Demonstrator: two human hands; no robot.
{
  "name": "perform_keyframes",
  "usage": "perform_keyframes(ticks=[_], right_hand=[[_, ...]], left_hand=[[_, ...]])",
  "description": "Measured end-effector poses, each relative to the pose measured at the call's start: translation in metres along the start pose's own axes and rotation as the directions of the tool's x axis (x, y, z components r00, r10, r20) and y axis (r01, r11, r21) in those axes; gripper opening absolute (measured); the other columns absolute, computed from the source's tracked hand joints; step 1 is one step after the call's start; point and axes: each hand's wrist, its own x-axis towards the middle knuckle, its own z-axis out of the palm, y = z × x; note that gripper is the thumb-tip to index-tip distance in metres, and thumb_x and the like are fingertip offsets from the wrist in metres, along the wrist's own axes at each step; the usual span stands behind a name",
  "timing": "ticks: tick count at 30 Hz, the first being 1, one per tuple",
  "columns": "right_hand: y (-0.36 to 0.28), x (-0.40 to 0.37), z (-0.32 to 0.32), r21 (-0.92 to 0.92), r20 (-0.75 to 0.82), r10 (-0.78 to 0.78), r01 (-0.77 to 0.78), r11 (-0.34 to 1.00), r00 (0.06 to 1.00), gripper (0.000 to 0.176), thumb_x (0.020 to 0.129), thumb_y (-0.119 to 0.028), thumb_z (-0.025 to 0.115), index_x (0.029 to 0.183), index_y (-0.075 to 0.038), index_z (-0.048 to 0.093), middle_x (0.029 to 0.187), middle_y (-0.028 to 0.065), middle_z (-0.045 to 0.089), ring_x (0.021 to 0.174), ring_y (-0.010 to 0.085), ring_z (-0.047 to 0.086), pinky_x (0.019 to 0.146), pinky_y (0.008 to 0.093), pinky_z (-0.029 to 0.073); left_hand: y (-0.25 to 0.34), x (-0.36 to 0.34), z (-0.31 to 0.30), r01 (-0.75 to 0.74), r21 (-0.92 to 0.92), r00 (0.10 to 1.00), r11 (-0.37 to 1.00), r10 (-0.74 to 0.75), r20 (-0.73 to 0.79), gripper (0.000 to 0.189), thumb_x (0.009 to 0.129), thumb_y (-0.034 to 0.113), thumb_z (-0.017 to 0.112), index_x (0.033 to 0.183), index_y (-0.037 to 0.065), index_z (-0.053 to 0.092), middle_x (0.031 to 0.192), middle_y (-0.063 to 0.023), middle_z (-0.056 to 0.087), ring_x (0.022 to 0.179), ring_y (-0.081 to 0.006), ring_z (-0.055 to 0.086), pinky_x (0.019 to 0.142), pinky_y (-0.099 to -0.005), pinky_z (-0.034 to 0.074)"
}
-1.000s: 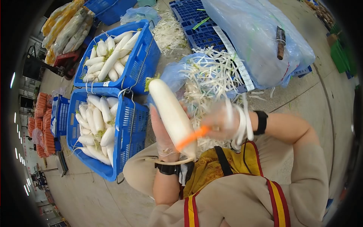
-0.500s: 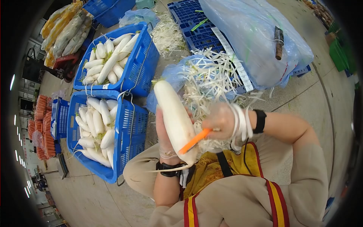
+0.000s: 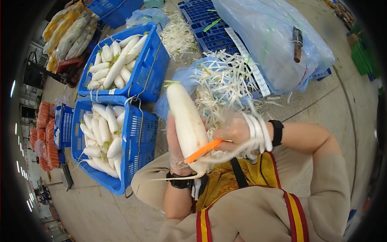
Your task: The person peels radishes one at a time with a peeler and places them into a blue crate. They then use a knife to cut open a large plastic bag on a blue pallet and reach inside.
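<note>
Left hand [image 3: 177, 147] clamped round smooth, tapering white radish [image 3: 186, 119], upright-tilted above the lap. Right hand [image 3: 234, 131], blurred, seemingly closed on flat orange peeler [image 3: 202, 151] against its lower end.

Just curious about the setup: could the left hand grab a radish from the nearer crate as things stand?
Probably not: the left hand is full, holding a radish. Otherwise, the nearer crate stands open beside it, seemingly unobstructed.

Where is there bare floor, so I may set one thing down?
Bare floor lies below the lower radish crate, and between the big plastic bag and green crate. Crowded: around left hand and right hand, with peelings nearby.
</note>
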Motion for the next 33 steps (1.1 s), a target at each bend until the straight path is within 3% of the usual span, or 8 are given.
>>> perform_keyframes(ticks=[2,9,15,20,21,24,28,33], right_hand=[[0.001,0.001,0.003,-0.078,0.107,0.051,-0.043,0.996,0.993,0.018,0.083,-0.026,0.061,0.078,-0.009,0.059,0.06,0.0111,0.059,0.05,0.0273,0.059,0.044,0.0363,0.046],[0.068,0.016,-0.021,-0.226,-0.215,0.385,-0.43,0.874,0.897,0.017,0.086,-0.024,0.058,0.078,-0.009,0.058,0.055,0.0121,0.053,0.048,0.0265,0.057,0.046,0.0362,0.047],[0.005,-0.005,-0.005,-0.069,0.13,0.038,-0.029,0.997,0.991,0.021,0.089,-0.027,0.054,0.077,-0.01,0.059,0.057,0.0099,0.056,0.046,0.0248,0.057,0.044,0.0347,0.045],[0.067,0.025,-0.027,-0.335,-0.128,0.404,-0.423,0.842,0.906,0.023,0.09,-0.028,0.049,0.078,-0.01,0.058,0.055,0.0107,0.056,0.049,0.0281,0.058,0.046,0.039,0.046],[0.076,0.03,-0.029,-0.369,-0.242,0.283,-0.358,0.858,0.928,0.028,0.092,-0.031,0.043,0.079,-0.009,0.055,0.054,0.0098,0.052,0.046,0.0297,0.054,0.046,0.0407,0.045],[0.066,0.015,-0.032,-0.212,-0.196,0.461,-0.496,0.842,0.866,0.02,0.091,-0.024,0.048,0.082,-0.007,0.055,0.056,0.0108,0.05,0.047,0.0245,0.053,0.045,0.0334,0.043],[0.02,-0.001,-0.011,-0.042,-0.055,-0.085,0.082,0.996,0.995,0.014,0.087,-0.015,0.049,0.079,-0.009,0.059,0.053,0.0051,0.051,0.044,0.0216,0.052,0.041,0.0311,0.042],[0.035,0.014,-0.009,-0.164,-0.021,0.171,-0.172,0.971,0.985,0.016,0.087,-0.027,0.053,0.091,-0.016,0.064,0.064,0.0074,0.061,0.052,0.023,0.06,0.044,0.0331,0.046]], left_hand=[[-0.001,0.002,-0.004,0.031,0.022,0.998,0.999,-0.033,0.055,0.053,0.09,0.052,0.041,0.111,0.004,0.051,0.089,-0.0123,0.063,0.077,-0.021,0.064,0.066,-0.0309,0.055],[-0.017,-0.011,0.02,0.028,0.026,0.997,0.999,-0.03,0.077,0.053,0.091,0.047,0.04,0.119,0.003,0.049,0.093,-0.0144,0.063,0.078,-0.0245,0.064,0.069,-0.0347,0.055],[0.0,-0.002,0.005,0.01,-0.076,0.999,0.997,-0.007,0.034,0.051,0.092,0.047,0.038,0.117,0.004,0.051,0.091,-0.0134,0.063,0.072,-0.0226,0.064,0.062,-0.0319,0.055],[-0.018,-0.011,0.016,0.1,-0.024,0.991,0.995,-0.097,0.091,0.05,0.093,0.045,0.038,0.118,0.004,0.05,0.094,-0.0114,0.063,0.077,-0.0219,0.064,0.064,-0.0316,0.055],[-0.021,-0.011,0.018,0.09,0.001,0.993,0.996,-0.09,0.077,0.049,0.093,0.044,0.038,0.116,0.003,0.05,0.094,-0.0126,0.061,0.077,-0.0226,0.063,0.064,-0.0326,0.055],[-0.016,-0.008,0.016,0.075,0.012,0.993,0.997,-0.076,0.094,0.051,0.092,0.046,0.039,0.119,0.004,0.05,0.096,-0.0119,0.062,0.083,-0.0238,0.063,0.07,-0.0324,0.054],[-0.001,0.0,-0.005,-0.012,-0.028,0.985,1.0,0.017,0.172,0.053,0.092,0.049,0.038,0.118,0.004,0.05,0.097,-0.012,0.062,0.084,-0.0236,0.063,0.068,-0.0325,0.055],[-0.007,0.0,0.0,0.038,-0.03,0.991,0.999,-0.034,0.132,0.051,0.093,0.048,0.038,0.114,0.003,0.052,0.09,-0.0141,0.064,0.075,-0.0236,0.064,0.066,-0.0335,0.055]])
